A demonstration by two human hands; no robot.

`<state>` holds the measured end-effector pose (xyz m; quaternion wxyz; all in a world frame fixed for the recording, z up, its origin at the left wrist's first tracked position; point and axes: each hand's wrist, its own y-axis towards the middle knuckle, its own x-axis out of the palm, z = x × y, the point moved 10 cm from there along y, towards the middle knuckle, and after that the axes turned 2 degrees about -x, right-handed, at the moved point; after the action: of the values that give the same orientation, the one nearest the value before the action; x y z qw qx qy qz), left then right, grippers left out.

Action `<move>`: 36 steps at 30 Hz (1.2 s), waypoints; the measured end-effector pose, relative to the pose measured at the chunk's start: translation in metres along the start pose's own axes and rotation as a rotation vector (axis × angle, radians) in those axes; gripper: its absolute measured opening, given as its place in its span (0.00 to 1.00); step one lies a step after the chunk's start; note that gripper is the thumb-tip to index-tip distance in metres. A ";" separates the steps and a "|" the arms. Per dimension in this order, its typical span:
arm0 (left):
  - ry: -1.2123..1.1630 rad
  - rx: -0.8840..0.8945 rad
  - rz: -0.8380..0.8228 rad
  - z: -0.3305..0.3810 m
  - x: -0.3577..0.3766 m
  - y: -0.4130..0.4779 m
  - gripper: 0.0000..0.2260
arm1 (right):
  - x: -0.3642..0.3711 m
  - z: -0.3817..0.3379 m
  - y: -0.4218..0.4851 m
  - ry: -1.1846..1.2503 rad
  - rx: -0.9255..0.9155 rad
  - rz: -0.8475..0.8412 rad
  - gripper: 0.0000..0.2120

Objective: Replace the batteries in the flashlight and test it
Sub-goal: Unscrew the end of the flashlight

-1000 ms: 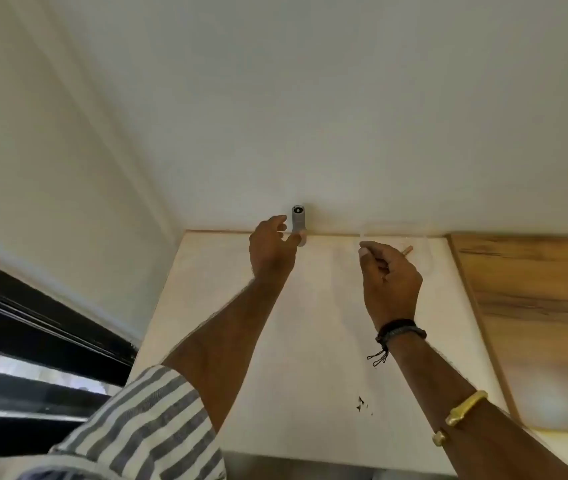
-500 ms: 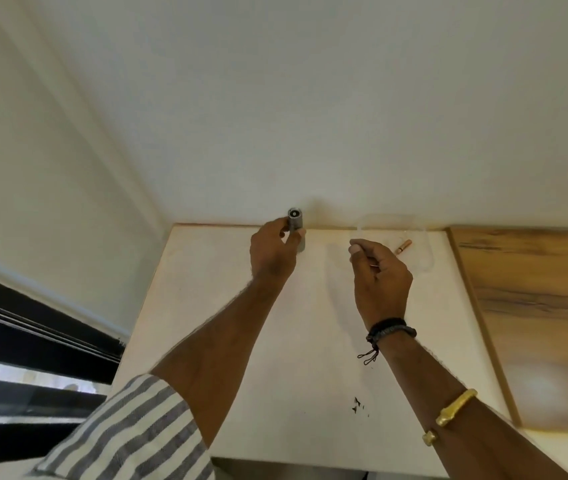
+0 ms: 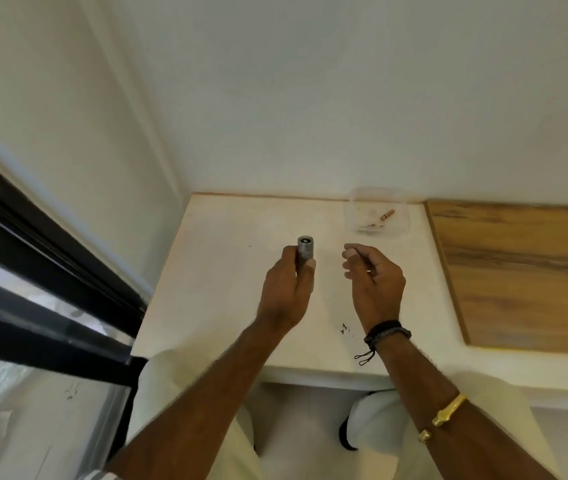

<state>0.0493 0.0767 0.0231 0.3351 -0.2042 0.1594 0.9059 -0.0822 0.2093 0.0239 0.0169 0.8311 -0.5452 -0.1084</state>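
Left hand (image 3: 286, 289) is gripping the grey flashlight (image 3: 305, 250) upright above the white surface (image 3: 213, 289).
Right hand (image 3: 376, 282) is hovering beside it, fingers loosely curled, palm hidden, so any hold is unclear; flashlight markings and the clear container (image 3: 401, 223)'s contents are blurring beyond reading.

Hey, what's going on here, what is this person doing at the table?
A person at a white table is working on a small silver flashlight. The left hand grips it upright, one end facing up. The right hand hovers beside it with fingers curled; whether it pinches anything is unclear. At the table's back, a clear plastic container holds a small copper-coloured cylinder and some other bits.
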 end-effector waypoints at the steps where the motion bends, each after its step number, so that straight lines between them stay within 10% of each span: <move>1: 0.006 0.025 -0.009 0.003 0.001 -0.010 0.05 | -0.003 0.000 -0.009 0.007 0.003 -0.016 0.07; 20: 0.473 0.197 -0.188 0.011 0.023 -0.068 0.13 | -0.017 0.026 -0.060 -0.302 0.070 -0.272 0.20; 36: 0.436 0.156 -0.196 0.007 0.027 -0.068 0.11 | -0.006 0.004 -0.066 -0.263 -0.152 -0.359 0.09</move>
<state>0.0742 0.1432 0.0058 0.3936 -0.3827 0.2769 0.7886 -0.0261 0.2418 0.0113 -0.0111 0.8899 -0.3762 -0.2578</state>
